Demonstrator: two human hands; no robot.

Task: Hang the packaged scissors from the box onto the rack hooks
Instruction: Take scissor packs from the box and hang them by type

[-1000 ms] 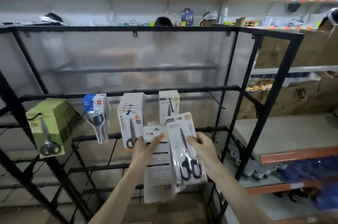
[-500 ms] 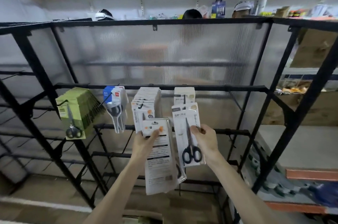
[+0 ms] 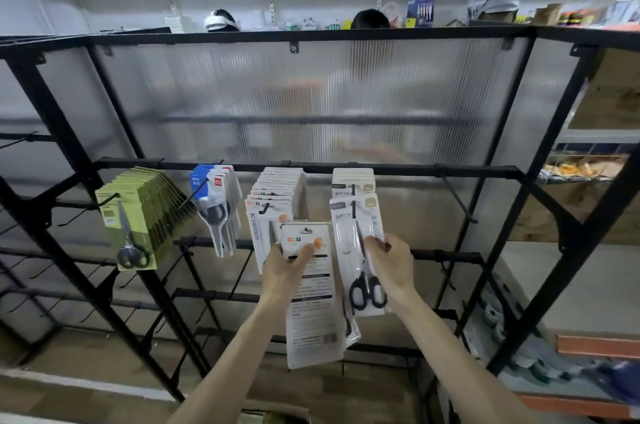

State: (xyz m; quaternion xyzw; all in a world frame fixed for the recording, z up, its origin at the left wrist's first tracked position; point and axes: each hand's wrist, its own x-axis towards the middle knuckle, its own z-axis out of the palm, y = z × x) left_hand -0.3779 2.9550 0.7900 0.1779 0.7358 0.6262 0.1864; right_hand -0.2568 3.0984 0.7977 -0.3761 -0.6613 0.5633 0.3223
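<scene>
Now left grip (image 3: 285,271) clamps white pack (image 3: 311,305); right grip (image 3: 391,260) pinches scissors pack (image 3: 351,243) on hook (image 3: 353,206).

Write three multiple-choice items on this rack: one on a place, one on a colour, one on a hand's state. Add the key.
1. Where do the green packs hang among the hung groups?
A. farthest left
B. farthest right
C. in the middle

2. What colour are the scissor handles in the pack that the right hand holds?
A. red
B. black
C. yellow

3. What is the left hand doing?
A. hanging idle
B. pressing flat on a bar
C. gripping a white pack

Key:
1 A: they hang left of the blue packs and all the other groups.
2 B: two black loops show through the clear front.
3 C: its thumb clamps the pack's face near the top.
</scene>
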